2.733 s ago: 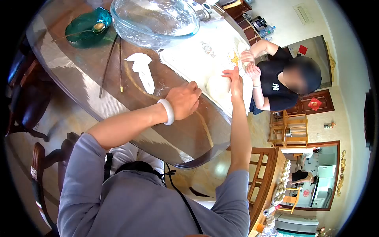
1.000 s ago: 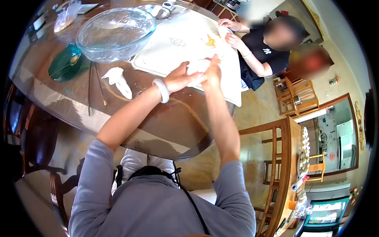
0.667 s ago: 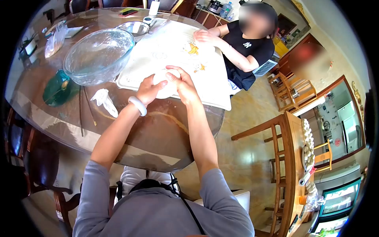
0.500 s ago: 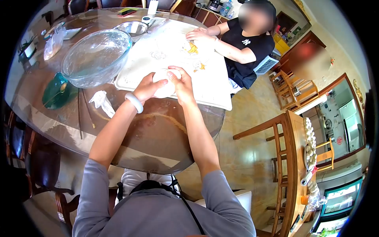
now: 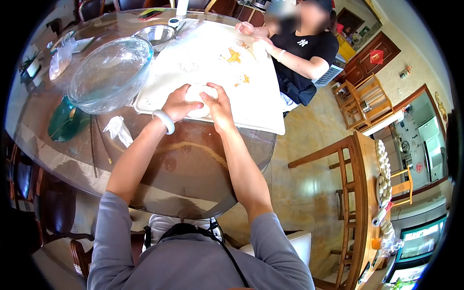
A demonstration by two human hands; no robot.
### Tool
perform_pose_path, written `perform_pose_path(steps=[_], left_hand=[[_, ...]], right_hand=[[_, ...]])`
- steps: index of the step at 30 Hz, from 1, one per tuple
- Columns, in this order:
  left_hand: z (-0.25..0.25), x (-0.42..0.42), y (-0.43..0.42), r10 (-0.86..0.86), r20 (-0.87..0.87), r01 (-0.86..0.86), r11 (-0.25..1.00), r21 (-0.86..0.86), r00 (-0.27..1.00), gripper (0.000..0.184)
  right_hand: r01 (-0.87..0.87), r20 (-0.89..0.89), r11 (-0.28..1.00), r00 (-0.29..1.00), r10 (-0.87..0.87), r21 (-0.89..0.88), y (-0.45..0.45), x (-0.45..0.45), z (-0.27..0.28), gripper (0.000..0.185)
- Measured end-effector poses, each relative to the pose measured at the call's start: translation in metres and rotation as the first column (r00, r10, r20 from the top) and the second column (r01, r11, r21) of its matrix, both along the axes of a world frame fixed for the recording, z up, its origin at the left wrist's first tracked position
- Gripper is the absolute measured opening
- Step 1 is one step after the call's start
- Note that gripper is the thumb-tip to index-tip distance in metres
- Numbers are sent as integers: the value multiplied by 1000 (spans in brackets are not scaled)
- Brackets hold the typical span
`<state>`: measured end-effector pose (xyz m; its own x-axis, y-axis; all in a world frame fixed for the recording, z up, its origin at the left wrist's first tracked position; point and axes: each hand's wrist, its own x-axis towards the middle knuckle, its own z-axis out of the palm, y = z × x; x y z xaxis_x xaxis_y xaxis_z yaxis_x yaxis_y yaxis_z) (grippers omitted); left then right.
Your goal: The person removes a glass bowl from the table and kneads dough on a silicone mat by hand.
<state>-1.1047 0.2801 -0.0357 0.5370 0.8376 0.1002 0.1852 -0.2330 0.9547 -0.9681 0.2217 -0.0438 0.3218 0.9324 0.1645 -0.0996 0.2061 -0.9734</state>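
Observation:
Between my two hands is a round piece of white dough (image 5: 197, 93), held at the near edge of a large white board (image 5: 256, 113) with cartoon prints. My left hand (image 5: 177, 103), with a pale bangle on its wrist, wraps the dough from the left. From the right my right hand (image 5: 218, 105) closes round it. Both thumbs rest on the side facing me. The far underside of the dough is hidden by the bright board and my fingers.
A big glass bowl (image 5: 108, 77), a metal bowl (image 5: 155, 35), a green dish (image 5: 65, 123), chopsticks (image 5: 93, 145) and a crumpled tissue (image 5: 118, 130) lie left. Across the board sits a co-worker (image 5: 307, 53). Pale buns (image 5: 383, 169) line a wooden table at right.
My hands have shifted slightly with the dough still between them. The co-worker's hands have moved apart and lifted from the board toward its far right edge.

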Motion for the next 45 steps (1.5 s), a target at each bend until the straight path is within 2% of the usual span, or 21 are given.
perform_pose_path(steps=[8,14,17,20,21,23,25,26,29,33,36,39,41,43,45], left_hand=[[-1,3,1,-26,-77,25,1000,-18,997,45],[-3,0,-1,12,-55,-13,1000,-28,998,62],[-5,-2,-9,59,-98,-56,998,35,993,70],[4,-10,-29,78,-204,-14,954,299,976,74],[13,-19,-42,56,-271,45,934,354,961,72],[25,-33,-72,-37,-111,57,982,180,993,66],[44,-51,-98,-60,-109,82,975,207,992,59],[47,-58,-106,-72,-110,95,971,221,991,55],[38,-69,-113,-10,-70,27,971,237,997,48],[16,-70,-108,53,26,-57,975,214,998,44],[9,-69,-108,85,46,-93,970,223,995,41],[9,-71,-109,99,35,-105,961,257,994,39],[11,-73,-110,126,41,-133,936,326,991,36],[10,-73,-110,155,22,-151,905,398,988,36],[8,-72,-110,197,19,-181,854,488,980,37]], right_hand=[[57,9,997,998,-57,-53,-1,-1,-2,40],[102,34,993,994,-100,-60,-3,-3,1,38],[149,69,988,987,-146,-41,-1,-2,-4,36],[192,91,981,978,-188,-39,-2,0,-2,35],[200,96,979,976,-195,-40,-5,0,5,34],[229,141,973,965,-222,-38,-6,1,8,33],[270,222,962,941,-256,-32,-5,4,2,33],[256,183,967,951,-250,-8,-3,4,-1,32],[279,326,958,914,-242,-69,-5,4,3,33],[381,621,924,725,-297,-4,-9,2,14,29],[422,728,906,618,-295,9,-5,-1,17,30],[396,836,897,545,-59,-195,10,5,35,37],[380,913,887,395,101,-262,22,11,50,48],[395,935,868,298,191,-303,32,6,54,49],[370,955,891,232,187,-264,49,10,36,49]])
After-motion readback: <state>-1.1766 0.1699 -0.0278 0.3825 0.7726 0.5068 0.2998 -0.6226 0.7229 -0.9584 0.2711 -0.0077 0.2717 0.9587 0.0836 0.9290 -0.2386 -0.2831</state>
